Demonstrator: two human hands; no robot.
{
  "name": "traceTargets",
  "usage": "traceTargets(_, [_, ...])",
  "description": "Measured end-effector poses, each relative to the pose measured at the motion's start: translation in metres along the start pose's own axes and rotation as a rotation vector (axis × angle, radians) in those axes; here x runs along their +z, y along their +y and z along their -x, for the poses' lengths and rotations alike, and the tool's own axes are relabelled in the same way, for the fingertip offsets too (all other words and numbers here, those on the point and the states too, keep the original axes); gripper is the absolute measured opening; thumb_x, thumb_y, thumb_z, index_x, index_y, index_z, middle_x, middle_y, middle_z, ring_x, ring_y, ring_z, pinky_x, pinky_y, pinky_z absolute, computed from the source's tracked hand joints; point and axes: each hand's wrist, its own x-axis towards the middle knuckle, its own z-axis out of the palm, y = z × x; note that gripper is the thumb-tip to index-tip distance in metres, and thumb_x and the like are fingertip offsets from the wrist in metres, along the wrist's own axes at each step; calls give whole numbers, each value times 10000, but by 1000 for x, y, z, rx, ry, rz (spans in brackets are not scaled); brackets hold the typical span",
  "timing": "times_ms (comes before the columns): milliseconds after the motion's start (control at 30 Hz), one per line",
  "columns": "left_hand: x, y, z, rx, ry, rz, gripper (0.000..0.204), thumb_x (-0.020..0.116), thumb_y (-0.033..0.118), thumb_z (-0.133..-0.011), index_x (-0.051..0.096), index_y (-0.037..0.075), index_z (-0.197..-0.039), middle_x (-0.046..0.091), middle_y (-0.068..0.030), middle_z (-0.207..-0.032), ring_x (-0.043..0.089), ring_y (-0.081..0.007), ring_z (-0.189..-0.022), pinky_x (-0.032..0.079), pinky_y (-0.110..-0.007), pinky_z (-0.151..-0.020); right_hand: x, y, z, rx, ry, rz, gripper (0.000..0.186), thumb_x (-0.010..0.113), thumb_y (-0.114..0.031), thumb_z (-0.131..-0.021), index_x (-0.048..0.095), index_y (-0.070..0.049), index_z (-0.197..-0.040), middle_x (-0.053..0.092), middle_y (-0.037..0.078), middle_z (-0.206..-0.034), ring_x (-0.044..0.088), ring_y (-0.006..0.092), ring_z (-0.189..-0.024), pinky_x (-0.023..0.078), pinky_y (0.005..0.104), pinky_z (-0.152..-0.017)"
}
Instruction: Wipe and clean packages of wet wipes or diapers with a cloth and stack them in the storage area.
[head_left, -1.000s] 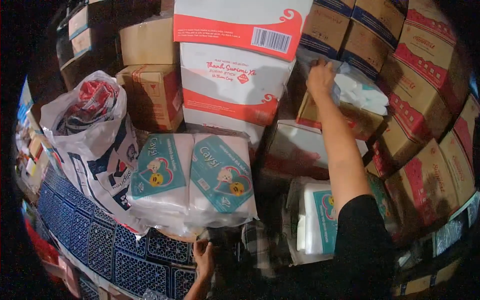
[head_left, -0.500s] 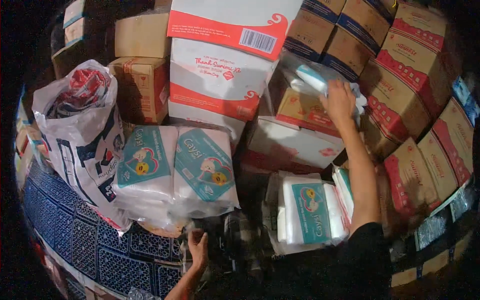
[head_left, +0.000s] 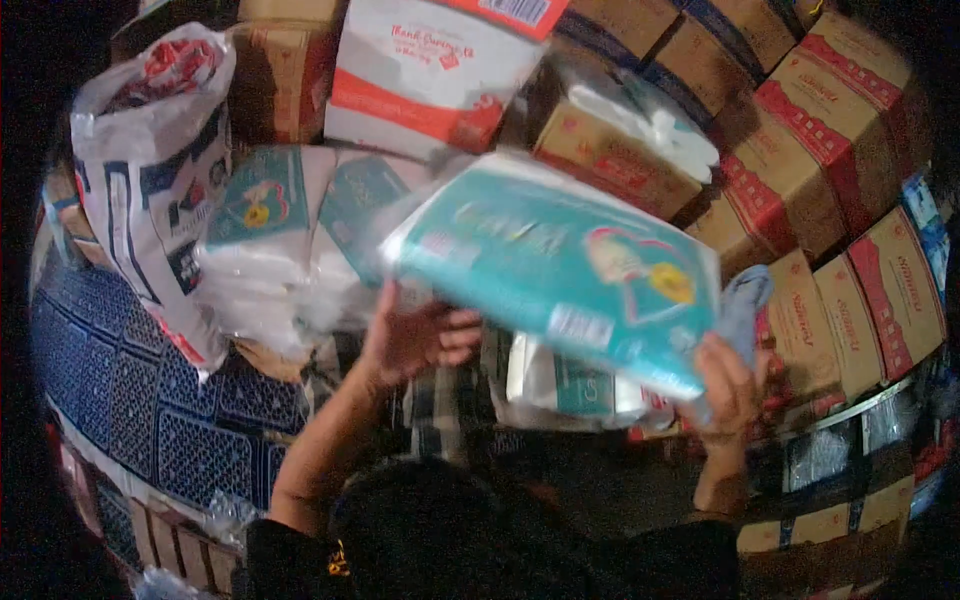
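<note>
A large flat plastic-wrapped pack with a teal label hangs tilted in front of me, smeared by motion. My right hand grips its lower right corner, and a grey-blue cloth shows beside those fingers. Under the pack's left end is my left hand, fingers spread; whether it touches the wrap I cannot tell. Two similar white packs with teal labels lie side by side on the left. Below the lifted pack, partly hidden by it, stand more white packs.
A tall white printed sack stands at the far left, over dark patterned crates or mats. White-and-red cartons rise behind. Brown cartons with red bands fill the right. White plastic-wrapped items rest on a brown carton.
My right hand has come back and down from the carton at the back, and now holds the teal-labelled pack. My left hand has risen toward the pack's left end. The view has shifted.
</note>
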Motion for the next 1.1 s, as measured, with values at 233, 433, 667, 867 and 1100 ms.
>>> traceTargets(233, [-10,3,117,213,618,-253,576,517,464,-817,460,-16,-1129,597,-167,-970,625,-254,-789,539,-391,-685,64,-75,43,-261,61,-279,279,597,-97,-739,489,-147,-992,539,22,-1051,490,220,-739,435,338,-655])
traceTargets(433, [-29,-31,177,334,693,-115,482,535,326,-827,473,-49,-1124,562,-176,-1049,572,-283,-901,474,-384,-801,129,-103,49,-117,-226,-538,336,633,-107,-735,532,-132,-1054,502,57,-997,494,261,-883,450,350,-721])
traceTargets(667, [-84,-46,190,462,948,-495,518,530,375,-819,464,6,-1177,551,-112,-1073,529,-256,-940,411,-379,-846,170,-137,-4,651,-281,-1553,580,700,-230,-723,408,-68,-1197,497,117,-1119,506,211,-1011,421,328,-859])
traceTargets(867, [-115,-50,169,624,942,-613,605,522,375,-847,304,59,-1314,444,-67,-1202,434,-212,-1057,362,-322,-886,232,-245,-1,327,-224,-1028,610,669,-305,-727,431,-3,-1200,401,218,-1251,384,376,-1161,328,437,-948])
traceTargets(1100, [-167,-66,176,651,952,-626,514,500,339,-869,348,61,-1274,480,-30,-1092,462,-154,-960,381,-285,-819,200,-304,-78,-24,-171,-1231,530,612,-338,-768,476,-21,-1171,394,224,-1263,370,368,-1185,303,424,-978])
